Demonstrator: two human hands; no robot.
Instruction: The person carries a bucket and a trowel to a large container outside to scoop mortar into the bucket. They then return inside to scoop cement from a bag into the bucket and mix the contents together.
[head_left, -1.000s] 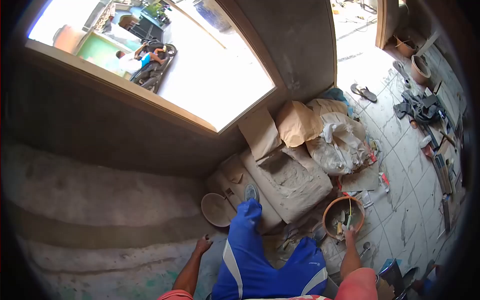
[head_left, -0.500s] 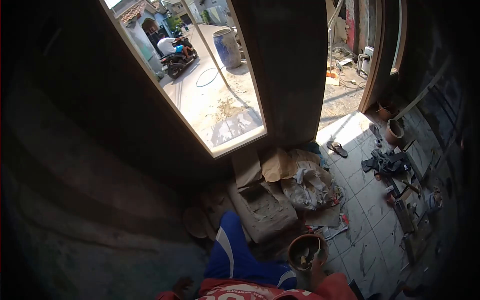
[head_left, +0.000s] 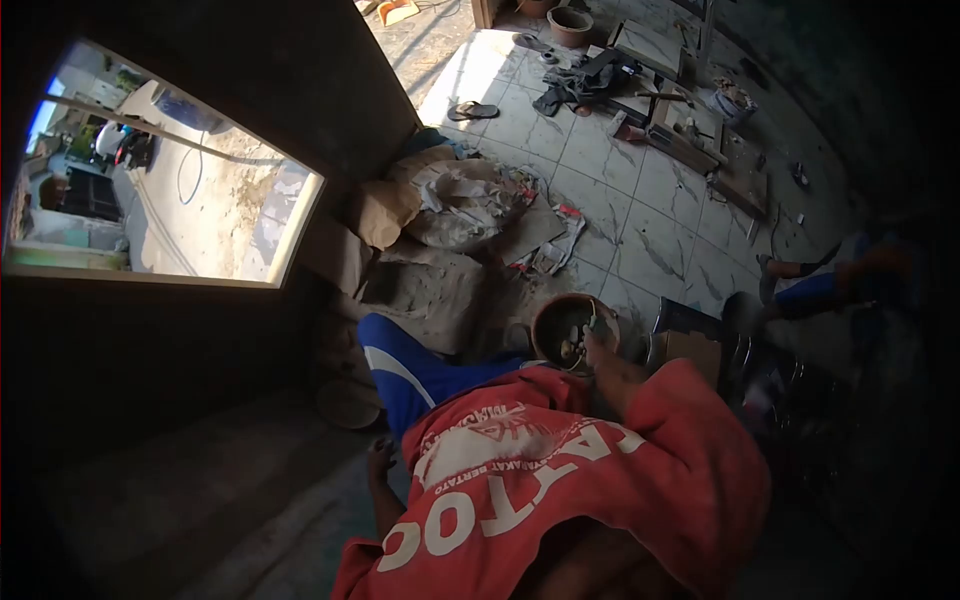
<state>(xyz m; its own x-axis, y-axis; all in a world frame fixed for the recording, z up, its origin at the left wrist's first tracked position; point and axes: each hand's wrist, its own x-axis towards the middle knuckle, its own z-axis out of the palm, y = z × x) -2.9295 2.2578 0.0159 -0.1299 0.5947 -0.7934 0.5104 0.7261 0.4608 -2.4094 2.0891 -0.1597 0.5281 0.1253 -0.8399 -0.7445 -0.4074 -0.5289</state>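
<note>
My right hand (head_left: 598, 345) reaches over the rim of a round brown bucket (head_left: 543, 335), its fingers closed round a small item too dim to name. Several small objects lie inside the bucket. My left hand (head_left: 381, 456) hangs low beside my blue trousers (head_left: 400, 375), fingers loosely apart, with nothing visible in it. Just beyond my knee lies a grey, dusty sack-like bundle (head_left: 425, 295).
Paper and plastic sacks (head_left: 455, 205) lie below the window frame (head_left: 300, 235). A sandal (head_left: 473, 111) sits on the tiles (head_left: 655, 235). Tools and wooden pieces (head_left: 685, 145) are at the upper right. Another person's leg (head_left: 810, 288) shows at the right, near a cardboard box (head_left: 690, 352).
The view has swung right and down, showing more of my red shirt and the other person's leg. The motorbike outside is farther up the lane. My right hand remains at the bucket.
</note>
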